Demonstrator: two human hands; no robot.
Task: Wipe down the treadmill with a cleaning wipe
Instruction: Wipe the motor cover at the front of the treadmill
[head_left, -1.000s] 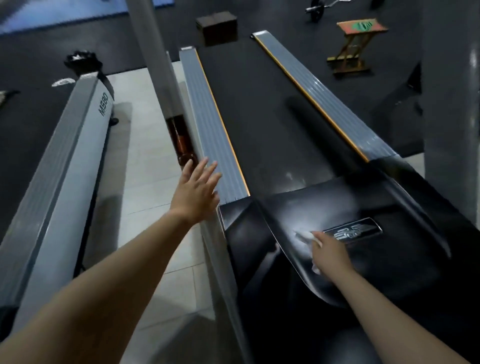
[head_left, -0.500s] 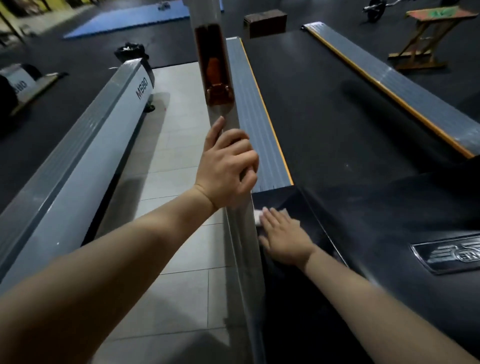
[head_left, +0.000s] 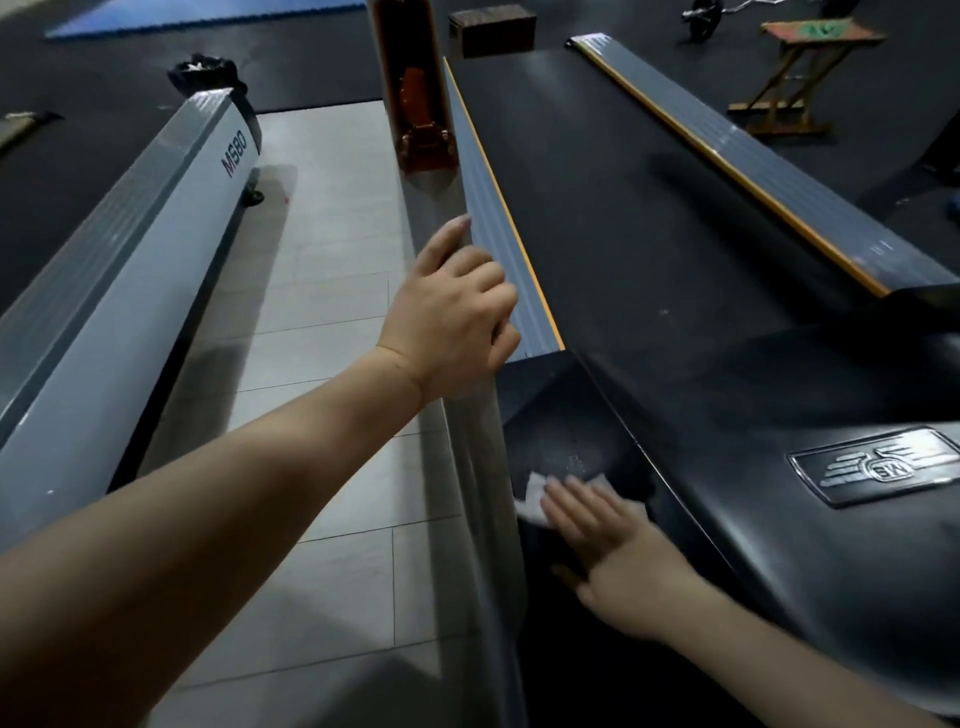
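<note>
Right hand (head_left: 618, 551) lies flat with straight fingers, pressing the cleaning wipe (head_left: 535, 496) onto the treadmill's black motor cover (head_left: 779, 519), lower middle of frame. Left hand (head_left: 452, 322) curls over the side rail (head_left: 488, 244), probably bracing for the lean.

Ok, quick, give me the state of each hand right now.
Left hand: fingers curled over the grey ribbed side rail, gripping it.
Right hand: open, flat fingers pressing the white cleaning wipe onto the black plastic motor cover.

Pale tiled floor (head_left: 322, 291) meets dark gym matting (head_left: 311, 62).
</note>
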